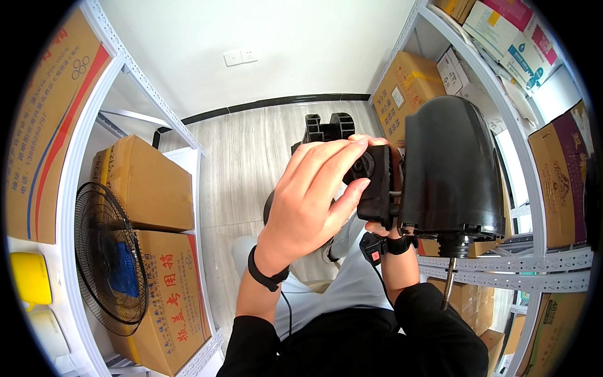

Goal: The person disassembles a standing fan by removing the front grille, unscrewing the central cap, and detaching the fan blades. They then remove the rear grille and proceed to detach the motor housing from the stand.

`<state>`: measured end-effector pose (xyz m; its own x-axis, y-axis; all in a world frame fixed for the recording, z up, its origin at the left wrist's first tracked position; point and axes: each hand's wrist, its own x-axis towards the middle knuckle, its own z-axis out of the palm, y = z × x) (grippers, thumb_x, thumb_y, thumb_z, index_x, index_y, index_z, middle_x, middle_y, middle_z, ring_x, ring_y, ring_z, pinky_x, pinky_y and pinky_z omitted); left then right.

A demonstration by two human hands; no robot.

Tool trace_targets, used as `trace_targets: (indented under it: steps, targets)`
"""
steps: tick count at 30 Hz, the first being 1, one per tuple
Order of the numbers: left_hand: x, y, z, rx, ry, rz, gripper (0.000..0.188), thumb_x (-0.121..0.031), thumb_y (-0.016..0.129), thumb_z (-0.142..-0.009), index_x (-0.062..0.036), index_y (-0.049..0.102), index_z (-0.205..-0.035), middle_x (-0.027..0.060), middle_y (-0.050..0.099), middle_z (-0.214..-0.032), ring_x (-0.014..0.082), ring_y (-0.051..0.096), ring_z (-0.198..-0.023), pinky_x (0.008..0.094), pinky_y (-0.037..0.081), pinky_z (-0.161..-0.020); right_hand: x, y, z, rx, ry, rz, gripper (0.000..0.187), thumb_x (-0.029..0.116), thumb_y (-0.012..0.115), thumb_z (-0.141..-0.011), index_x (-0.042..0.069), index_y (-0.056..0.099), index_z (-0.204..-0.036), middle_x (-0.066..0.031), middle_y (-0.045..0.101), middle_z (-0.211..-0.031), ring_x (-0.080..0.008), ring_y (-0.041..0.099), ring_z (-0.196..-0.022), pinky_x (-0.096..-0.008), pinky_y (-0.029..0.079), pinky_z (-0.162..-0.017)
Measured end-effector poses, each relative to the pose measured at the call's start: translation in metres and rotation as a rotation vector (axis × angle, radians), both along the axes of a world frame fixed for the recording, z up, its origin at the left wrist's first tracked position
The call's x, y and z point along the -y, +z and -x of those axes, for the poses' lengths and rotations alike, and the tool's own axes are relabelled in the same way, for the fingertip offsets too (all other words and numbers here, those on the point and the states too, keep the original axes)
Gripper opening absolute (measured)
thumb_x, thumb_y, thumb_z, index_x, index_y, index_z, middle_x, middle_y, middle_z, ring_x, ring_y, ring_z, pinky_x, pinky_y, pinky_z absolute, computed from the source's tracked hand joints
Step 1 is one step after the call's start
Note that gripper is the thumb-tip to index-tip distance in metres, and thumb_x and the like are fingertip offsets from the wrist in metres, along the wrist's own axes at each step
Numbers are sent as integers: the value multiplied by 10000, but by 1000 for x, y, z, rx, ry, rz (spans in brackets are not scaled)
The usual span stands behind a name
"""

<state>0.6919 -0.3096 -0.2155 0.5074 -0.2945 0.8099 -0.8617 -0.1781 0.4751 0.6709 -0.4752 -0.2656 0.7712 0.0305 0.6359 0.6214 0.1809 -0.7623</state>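
Observation:
A black fan motor head (449, 169) is held up in front of me, its metal shaft (450, 283) pointing down toward my right sleeve. My left hand (311, 195) is closed over the black bracket (380, 191) on the housing's left side, thumb and fingers bent around it. My right hand (377, 229) supports the same bracket from behind; most of its fingers are hidden there. Beyond my left fingers a ribbed black plastic part (330, 127) shows; whether it joins the bracket I cannot tell. Black bands with cords circle both wrists.
On the left, a shelf (78, 163) bears cardboard boxes (151, 182), a yellow cup (30, 279) and a black fan grille (113, 257) with something blue behind it. Another box-laden shelf (534, 182) stands close on the right. A white wall (276, 31) closes off the far side.

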Motion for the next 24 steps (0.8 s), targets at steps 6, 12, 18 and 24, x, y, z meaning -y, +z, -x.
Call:
trace_targets:
  steps: [6,12,18,24]
  targets:
    - [2,-1,-4,-14,0,12,463,-10,736,-706,-17,611,-1151,110,609,-1077,280,589,-932,354,499,-787,0,0,9,-62,-74,-21,1034,398,905,-558,21,375,-1362,-169,466,-1337,-293,458,-1254,-438,379,-1055]
    - [-2,-8,-8,-95,-67,190,471,-35,781,-654,-44,638,-1102,97,650,-1067,197,614,-917,284,487,-717,-7,8,3,-5,10,-83,1007,393,905,-571,14,385,-1346,-196,485,-1317,-296,466,-1247,-441,382,-1051]
    - [-3,-7,-10,-46,-101,168,412,1,750,-668,-36,642,-1064,105,658,-1075,227,625,-945,314,501,-769,-4,3,0,14,21,-35,1004,370,909,-564,11,388,-1343,-193,481,-1320,-296,468,-1250,-436,379,-1054]
    - [-9,1,-10,-78,-188,60,356,107,639,-705,-24,643,-1036,112,672,-1056,271,631,-982,349,501,-851,-4,-2,-2,17,62,-65,996,350,908,-562,19,389,-1345,-187,469,-1329,-297,456,-1258,-431,375,-1056]
